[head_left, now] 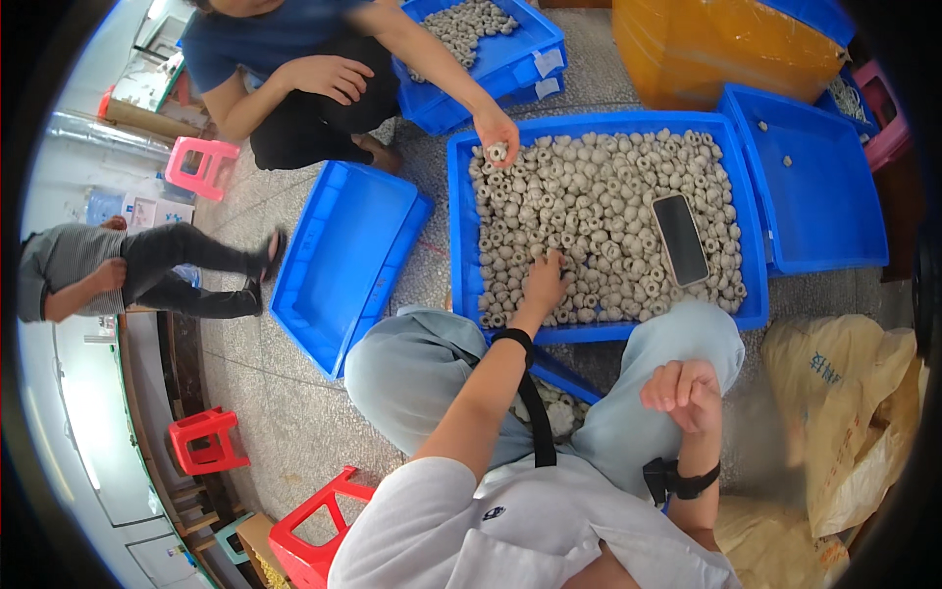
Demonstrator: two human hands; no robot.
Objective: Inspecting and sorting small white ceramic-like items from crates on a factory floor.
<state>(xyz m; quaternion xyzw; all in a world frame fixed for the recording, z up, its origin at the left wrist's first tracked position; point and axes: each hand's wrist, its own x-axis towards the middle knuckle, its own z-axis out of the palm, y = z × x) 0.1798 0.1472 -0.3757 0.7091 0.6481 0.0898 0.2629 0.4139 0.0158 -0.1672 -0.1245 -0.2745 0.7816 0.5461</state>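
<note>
Overhead, head view. Surroundings: stone-chip floor; an empty blue tray [343, 257] tilted at the left; a second empty-looking blue tray [819, 191] with two or three stray pieces at the right; an orange bag [716, 44] at the top; tan sacks [844, 412] at the lower right; red stools [208, 439] and a pink stool [201, 167] at the left. A co-worker's hand [497, 133] reaches over the far rim, pinching one ring.

Containers: large blue tray [456, 196] in front of the knees, filled with grey ring-shaped pieces [589, 206]; a black phone [680, 239] lies flat on them, right of centre. A further blue tray [510, 59] behind holds more of the same.

Hands: left hand [545, 280] stretched forward, palm down, fingers dug into the rings near the tray's near edge; whether it grips any cannot be told. Right hand [684, 393] rests over the right knee, fingers curled loosely shut, nothing visible in it.
</note>
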